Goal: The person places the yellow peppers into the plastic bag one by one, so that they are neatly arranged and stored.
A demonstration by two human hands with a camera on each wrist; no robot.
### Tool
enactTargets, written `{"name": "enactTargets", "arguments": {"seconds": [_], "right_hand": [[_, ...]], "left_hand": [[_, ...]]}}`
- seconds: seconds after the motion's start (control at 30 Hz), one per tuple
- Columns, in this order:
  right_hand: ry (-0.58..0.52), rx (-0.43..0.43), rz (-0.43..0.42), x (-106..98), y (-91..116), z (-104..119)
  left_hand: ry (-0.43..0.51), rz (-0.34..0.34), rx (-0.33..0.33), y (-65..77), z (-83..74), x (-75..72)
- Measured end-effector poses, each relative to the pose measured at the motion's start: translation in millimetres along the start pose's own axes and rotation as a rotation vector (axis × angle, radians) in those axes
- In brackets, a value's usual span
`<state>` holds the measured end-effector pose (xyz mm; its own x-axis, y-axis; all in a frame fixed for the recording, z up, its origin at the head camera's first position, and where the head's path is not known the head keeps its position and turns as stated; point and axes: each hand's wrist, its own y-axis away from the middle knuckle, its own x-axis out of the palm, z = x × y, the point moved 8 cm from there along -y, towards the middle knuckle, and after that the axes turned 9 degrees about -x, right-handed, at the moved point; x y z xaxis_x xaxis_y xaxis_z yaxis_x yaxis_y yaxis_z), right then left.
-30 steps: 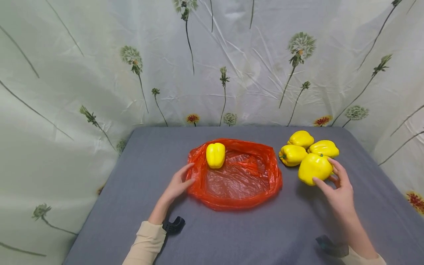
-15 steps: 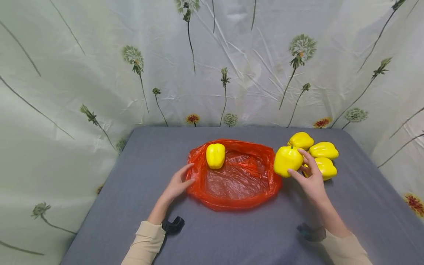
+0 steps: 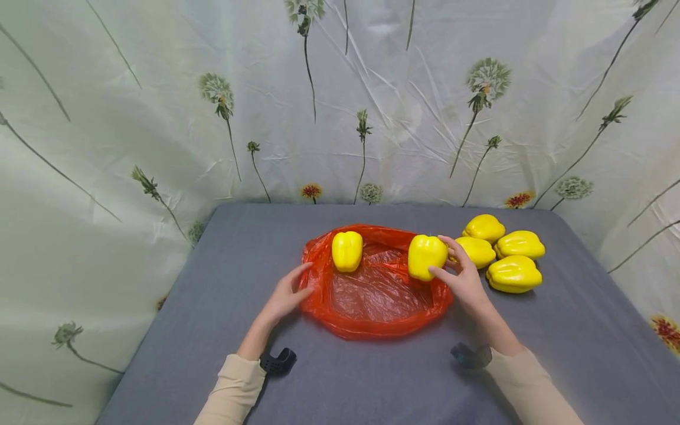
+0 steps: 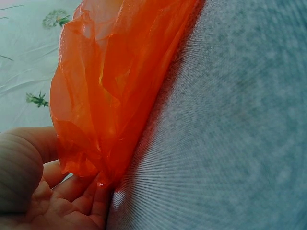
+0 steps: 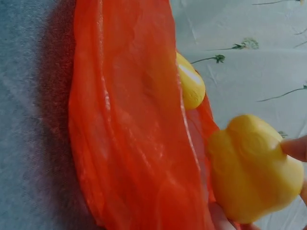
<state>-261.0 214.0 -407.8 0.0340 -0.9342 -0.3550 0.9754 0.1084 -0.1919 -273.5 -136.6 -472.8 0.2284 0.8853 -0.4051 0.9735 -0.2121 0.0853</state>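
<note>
A red plastic bag lies wide-mouthed on the table. Inside, toward its left, stands a yellow bell pepper. My left hand holds the bag's left side; in the left wrist view, the bunched red plastic lies between thumb and fingers, whose tips are partly hidden. My right hand grips another yellow bell pepper between thumb and fingers, over the bag's right rim. The right wrist view shows this pepper just outside the bag's near wall.
Several more yellow bell peppers lie grouped on the table, right of the bag and beyond my right hand. A pale curtain with dandelion prints hangs behind the table's back edge.
My right hand has carried its pepper leftward from the group on the right to above the bag's right rim. My left hand has stayed at the bag's left side.
</note>
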Motion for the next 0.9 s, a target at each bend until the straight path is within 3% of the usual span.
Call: {"name": "enactTargets", "arguments": {"seconds": [0.3, 0.9], "right_hand": [[-0.020, 0.015, 0.166, 27.7, -20.3, -5.6], [0.004, 0.048, 0.232, 73.6, -60.2, -13.6]], "left_hand": [[0.003, -0.001, -0.039, 0.4, 2.4, 0.1], [-0.001, -0.001, -0.018, 1.5, -0.4, -0.3]]}}
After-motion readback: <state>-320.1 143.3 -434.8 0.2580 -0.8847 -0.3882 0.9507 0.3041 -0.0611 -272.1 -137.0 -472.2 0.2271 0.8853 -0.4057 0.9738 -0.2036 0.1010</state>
